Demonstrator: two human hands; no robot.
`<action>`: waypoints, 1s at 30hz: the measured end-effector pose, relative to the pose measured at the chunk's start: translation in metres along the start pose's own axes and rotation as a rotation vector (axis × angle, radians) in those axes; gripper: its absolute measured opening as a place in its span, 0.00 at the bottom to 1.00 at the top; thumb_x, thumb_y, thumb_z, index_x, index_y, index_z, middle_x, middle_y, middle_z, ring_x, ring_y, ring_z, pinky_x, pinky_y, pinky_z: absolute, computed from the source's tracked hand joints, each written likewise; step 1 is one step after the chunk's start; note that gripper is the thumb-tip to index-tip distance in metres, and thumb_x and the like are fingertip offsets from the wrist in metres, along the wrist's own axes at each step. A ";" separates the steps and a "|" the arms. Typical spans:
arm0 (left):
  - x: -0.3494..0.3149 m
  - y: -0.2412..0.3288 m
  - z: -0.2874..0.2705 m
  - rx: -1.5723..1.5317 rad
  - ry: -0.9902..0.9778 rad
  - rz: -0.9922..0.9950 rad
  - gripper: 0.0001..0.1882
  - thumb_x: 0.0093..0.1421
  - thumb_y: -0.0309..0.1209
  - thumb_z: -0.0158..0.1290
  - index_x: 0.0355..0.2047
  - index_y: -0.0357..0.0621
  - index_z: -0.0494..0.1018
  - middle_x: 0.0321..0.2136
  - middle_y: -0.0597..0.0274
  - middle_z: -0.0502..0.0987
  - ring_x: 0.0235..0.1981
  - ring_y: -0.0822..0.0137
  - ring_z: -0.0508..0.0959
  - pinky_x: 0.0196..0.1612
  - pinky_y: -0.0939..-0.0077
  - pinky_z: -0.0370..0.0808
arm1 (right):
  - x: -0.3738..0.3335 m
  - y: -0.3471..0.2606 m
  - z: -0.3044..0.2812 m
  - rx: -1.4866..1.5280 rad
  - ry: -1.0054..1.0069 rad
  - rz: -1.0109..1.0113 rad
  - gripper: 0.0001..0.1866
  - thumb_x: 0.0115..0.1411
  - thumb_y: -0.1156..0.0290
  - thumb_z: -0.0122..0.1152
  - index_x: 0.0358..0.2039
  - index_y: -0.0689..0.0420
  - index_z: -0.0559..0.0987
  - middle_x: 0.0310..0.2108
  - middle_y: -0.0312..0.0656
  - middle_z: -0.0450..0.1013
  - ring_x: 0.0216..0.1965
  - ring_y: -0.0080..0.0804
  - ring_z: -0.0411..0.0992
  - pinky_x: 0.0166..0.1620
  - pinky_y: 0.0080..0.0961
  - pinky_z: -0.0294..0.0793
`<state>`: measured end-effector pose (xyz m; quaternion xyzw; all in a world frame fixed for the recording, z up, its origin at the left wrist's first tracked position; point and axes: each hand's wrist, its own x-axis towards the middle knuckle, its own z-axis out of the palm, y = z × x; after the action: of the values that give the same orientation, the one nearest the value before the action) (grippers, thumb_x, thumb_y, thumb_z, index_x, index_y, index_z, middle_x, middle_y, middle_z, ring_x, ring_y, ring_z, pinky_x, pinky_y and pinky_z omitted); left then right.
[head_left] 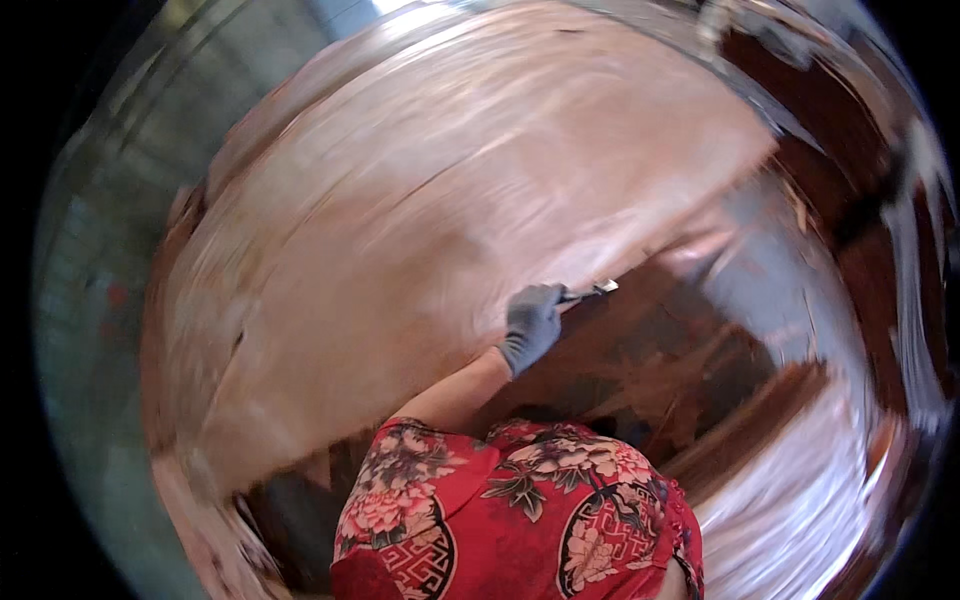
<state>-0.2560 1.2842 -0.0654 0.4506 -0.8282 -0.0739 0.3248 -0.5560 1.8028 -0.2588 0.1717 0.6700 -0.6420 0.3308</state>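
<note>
My left hand (533,325), in a grey glove, is closed around a small hand tool (590,292) with a dark handle and a short pale tip; its exact kind is too blurred to tell. The hand is over the near edge of a large, thin, reddish-brown sheet (400,270) that looks like wood veneer. The tool's tip points right along that edge. My right hand is out of view; only a little of the right arm shows beside the red floral top.
Dark floor with brown scraps (650,370) lies between me and the sheet. Another pale, shiny stack (790,500) is at the lower right. Dark brown sheets (800,90) stand at the far right. Greenish-grey floor (110,400) runs along the left.
</note>
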 end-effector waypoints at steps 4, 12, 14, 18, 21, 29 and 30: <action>0.005 0.016 0.010 0.029 -0.014 -0.165 0.12 0.45 0.24 0.47 0.32 0.47 0.73 0.24 0.55 0.74 0.29 0.53 0.74 0.31 0.57 0.68 | 0.105 -0.137 0.074 -0.148 -0.155 -0.081 0.11 0.59 0.59 0.55 0.31 0.53 0.76 0.22 0.35 0.72 0.21 0.26 0.67 0.24 0.23 0.65; 0.066 0.023 0.089 0.067 0.133 -0.349 0.13 0.45 0.24 0.47 0.32 0.48 0.75 0.25 0.57 0.75 0.28 0.55 0.73 0.31 0.59 0.67 | 0.272 -0.328 0.232 -0.212 -0.500 -0.373 0.12 0.61 0.61 0.53 0.35 0.56 0.76 0.28 0.35 0.73 0.24 0.23 0.66 0.28 0.19 0.66; 0.080 0.027 0.105 0.075 0.097 -0.381 0.14 0.45 0.24 0.47 0.33 0.48 0.75 0.25 0.57 0.75 0.29 0.55 0.74 0.31 0.59 0.67 | 0.265 -0.341 0.252 -0.378 -0.525 -0.386 0.12 0.62 0.61 0.53 0.34 0.57 0.77 0.29 0.36 0.74 0.26 0.23 0.69 0.29 0.19 0.68; 0.136 0.033 0.130 0.085 0.106 -0.326 0.14 0.46 0.24 0.47 0.34 0.48 0.75 0.26 0.57 0.75 0.30 0.54 0.74 0.32 0.58 0.67 | 0.267 -0.351 0.293 -0.321 -0.478 -0.251 0.13 0.61 0.60 0.54 0.37 0.57 0.76 0.30 0.38 0.75 0.26 0.25 0.71 0.29 0.22 0.72; 0.172 0.034 0.138 0.123 0.129 -0.302 0.13 0.47 0.24 0.47 0.34 0.47 0.75 0.26 0.54 0.75 0.29 0.52 0.74 0.32 0.58 0.67 | 0.300 -0.353 0.317 -0.248 -0.459 -0.167 0.12 0.62 0.62 0.54 0.39 0.57 0.75 0.30 0.37 0.74 0.25 0.25 0.71 0.27 0.21 0.70; 0.215 0.061 0.188 0.160 0.150 -0.395 0.10 0.47 0.21 0.46 0.30 0.41 0.75 0.26 0.50 0.76 0.30 0.48 0.75 0.34 0.61 0.70 | 0.376 -0.458 0.484 -0.342 -0.692 -0.195 0.15 0.61 0.61 0.56 0.37 0.61 0.77 0.32 0.40 0.76 0.22 0.23 0.70 0.28 0.19 0.73; 0.218 0.065 0.198 0.175 0.148 -0.426 0.10 0.47 0.21 0.46 0.30 0.41 0.75 0.26 0.50 0.75 0.30 0.48 0.75 0.34 0.61 0.70 | 0.382 -0.474 0.506 -0.321 -0.706 -0.186 0.16 0.61 0.59 0.57 0.38 0.61 0.76 0.33 0.40 0.76 0.23 0.23 0.70 0.29 0.19 0.74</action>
<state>-0.5047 1.1157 -0.0895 0.6456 -0.6918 -0.0356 0.3216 -1.0293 1.1804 -0.1360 -0.1748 0.6196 -0.5761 0.5036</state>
